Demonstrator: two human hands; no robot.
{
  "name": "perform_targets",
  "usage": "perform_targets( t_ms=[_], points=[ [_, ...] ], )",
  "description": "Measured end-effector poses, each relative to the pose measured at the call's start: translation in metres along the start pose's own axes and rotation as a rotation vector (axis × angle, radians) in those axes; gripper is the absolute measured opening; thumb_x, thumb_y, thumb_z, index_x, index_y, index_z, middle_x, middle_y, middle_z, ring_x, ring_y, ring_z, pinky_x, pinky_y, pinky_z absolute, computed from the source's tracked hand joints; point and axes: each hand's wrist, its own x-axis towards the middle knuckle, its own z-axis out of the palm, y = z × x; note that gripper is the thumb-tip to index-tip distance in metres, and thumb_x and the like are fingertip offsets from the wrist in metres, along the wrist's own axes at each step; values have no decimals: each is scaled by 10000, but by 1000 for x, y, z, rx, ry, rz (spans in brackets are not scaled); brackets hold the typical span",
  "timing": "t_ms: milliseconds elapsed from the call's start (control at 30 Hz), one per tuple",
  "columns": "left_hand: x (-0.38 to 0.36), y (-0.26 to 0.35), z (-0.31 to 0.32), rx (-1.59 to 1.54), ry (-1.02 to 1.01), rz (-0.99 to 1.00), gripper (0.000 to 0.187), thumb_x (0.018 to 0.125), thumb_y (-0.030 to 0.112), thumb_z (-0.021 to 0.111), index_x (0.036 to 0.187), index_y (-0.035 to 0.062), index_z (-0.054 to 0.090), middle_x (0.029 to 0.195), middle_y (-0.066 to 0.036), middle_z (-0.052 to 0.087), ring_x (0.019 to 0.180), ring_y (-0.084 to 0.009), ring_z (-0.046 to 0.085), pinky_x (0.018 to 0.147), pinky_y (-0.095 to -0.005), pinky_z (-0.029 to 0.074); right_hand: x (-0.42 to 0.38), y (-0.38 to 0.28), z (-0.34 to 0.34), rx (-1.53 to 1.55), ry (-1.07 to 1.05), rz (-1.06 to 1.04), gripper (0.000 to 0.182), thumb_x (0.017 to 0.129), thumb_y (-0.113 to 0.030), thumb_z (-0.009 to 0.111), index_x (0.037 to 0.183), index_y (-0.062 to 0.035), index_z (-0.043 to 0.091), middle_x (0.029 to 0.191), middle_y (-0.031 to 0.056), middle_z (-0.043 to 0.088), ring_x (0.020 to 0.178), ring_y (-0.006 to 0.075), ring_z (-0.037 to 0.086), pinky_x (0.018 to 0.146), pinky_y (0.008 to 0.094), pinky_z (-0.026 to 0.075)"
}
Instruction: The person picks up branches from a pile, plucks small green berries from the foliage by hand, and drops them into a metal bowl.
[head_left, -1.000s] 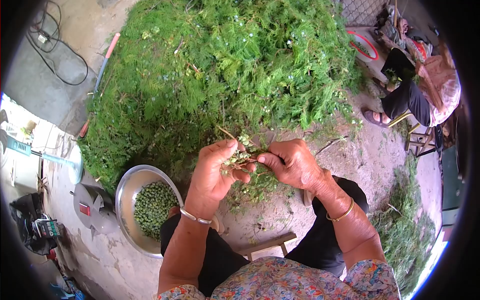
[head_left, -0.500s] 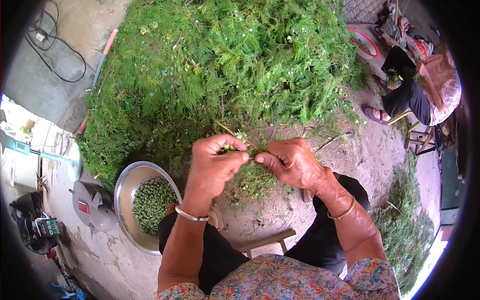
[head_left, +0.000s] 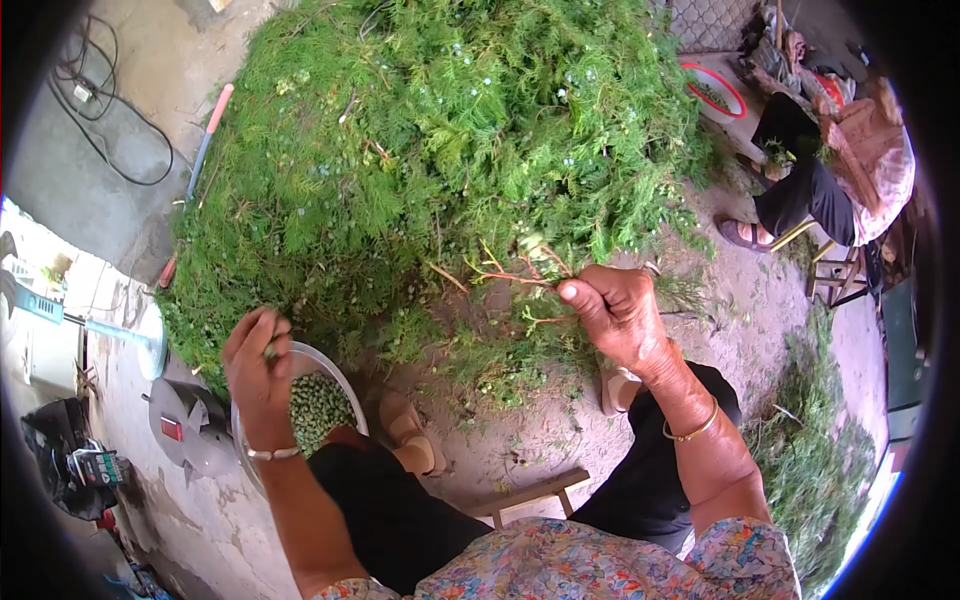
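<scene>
My right hand (head_left: 620, 310) is closed on a cypress twig (head_left: 510, 275), whose reddish, mostly bare stems point left. My left hand (head_left: 262, 368) is over the rim of a metal bowl (head_left: 352, 385), its fingers curled around a few small green cones (head_left: 270, 351), mostly hidden by the fingers. Inside the bowl lies a heap of similar green cones (head_left: 320, 408). In front of both hands spreads a large pile of cut green cypress branches (head_left: 440, 150), with loose sprigs scattered on the ground below.
At the right a person (head_left: 830, 180) sits on a stool near a red-rimmed basin (head_left: 715, 92). A pale blue fan (head_left: 150, 340) and a grey metal object (head_left: 190, 425) stand at left. A pink-handled tool (head_left: 216, 108) lies beside the pile. More greenery (head_left: 810, 450) covers the right floor.
My left hand has moved left and down from beside the right hand to above the bowl, carrying green cones. My right hand has shifted slightly right and still holds the twig.
</scene>
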Motion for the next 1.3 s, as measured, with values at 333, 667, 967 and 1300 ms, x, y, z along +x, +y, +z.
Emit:
perform_targets(
  t_ms=[333, 667, 967, 1300],
  points=[
    [-32, -5, -117, 1493, 336, 354, 579, 690, 82, 691, 1193, -102, 470, 1225, -235, 513, 1072, -312, 545, 929, -363, 432, 0, -13, 12, 145, -202, -125, 369, 894, -232, 598, 650, 4, 453, 555, 117, 405, 497, 281, 401, 481, 368, 369],
    [-38, -24, 124, 234, -863, 56, 384, 774, 12, 634, 1147, -47, 569, 1038, -137, 644, 918, -215, 643, 761, -281, 516, 1, -9, 32, 166, -454, -161, 201, 841, -186, 634, 761, -7, 590, 691, 155, 566, 645, 363, 560, 581, 425, 437],
    [-45, -43, 125, 820, -921, 322, 193, 652, 84, 682, 786, -48, 638, 666, -122, 626, 588, -160, 595, 570, -263, 450, -3, -5, 30, 117, -491, -133, 188, 814, -170, 628, 731, 0, 622, 640, 184, 596, 613, 342, 597, 576, 444, 463],
    [-53, -38, 116, 547, -995, -343, 119, 809, 132, 628, 801, 17, 598, 896, -104, 511, 686, -151, 447, 594, -295, 392, -19, -7, 44, 136, -376, -158, 187, 708, -144, 621, 625, 22, 596, 605, 224, 572, 609, 405, 585, 562, 481, 451]
  ],
)
